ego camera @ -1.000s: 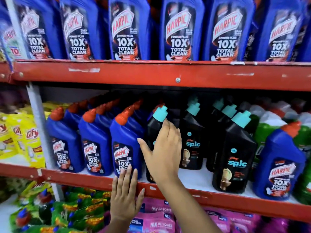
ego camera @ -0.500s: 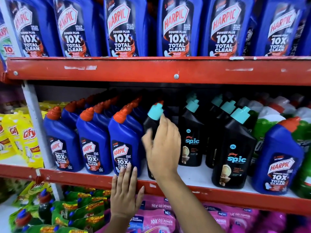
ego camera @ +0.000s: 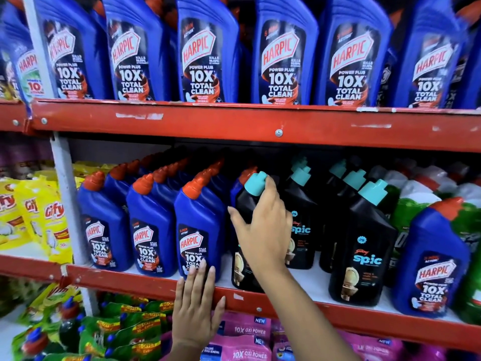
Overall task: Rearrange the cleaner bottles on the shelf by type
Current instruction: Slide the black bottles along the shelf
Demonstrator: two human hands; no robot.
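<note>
On the middle shelf point(ego camera: 286, 306) stand rows of blue Harpic bottles point(ego camera: 152, 230) with orange caps at the left and black Spic bottles point(ego camera: 361, 243) with teal caps to their right. My right hand point(ego camera: 263, 225) wraps around the neck and shoulder of the front black Spic bottle point(ego camera: 243, 204), just below its teal cap point(ego camera: 256, 183), next to the nearest Harpic bottle point(ego camera: 199, 230). My left hand point(ego camera: 195, 308) lies flat on the red shelf edge with fingers spread, tips touching that Harpic bottle's base. One lone blue Harpic bottle point(ego camera: 432, 261) stands at the right among green bottles point(ego camera: 411, 214).
The upper shelf point(ego camera: 234, 121) carries a row of large blue Harpic bottles point(ego camera: 205, 53). Yellow Gify pouches point(ego camera: 49, 217) fill the bay at the left, past a white upright post point(ego camera: 65, 191). Pink pouches point(ego camera: 247, 340) and green packets point(ego camera: 125, 332) lie on the shelf below.
My right hand slid up from the black bottle's body to its neck and closed around it. The view moved closer and slightly down. My left hand stays on the shelf edge.
</note>
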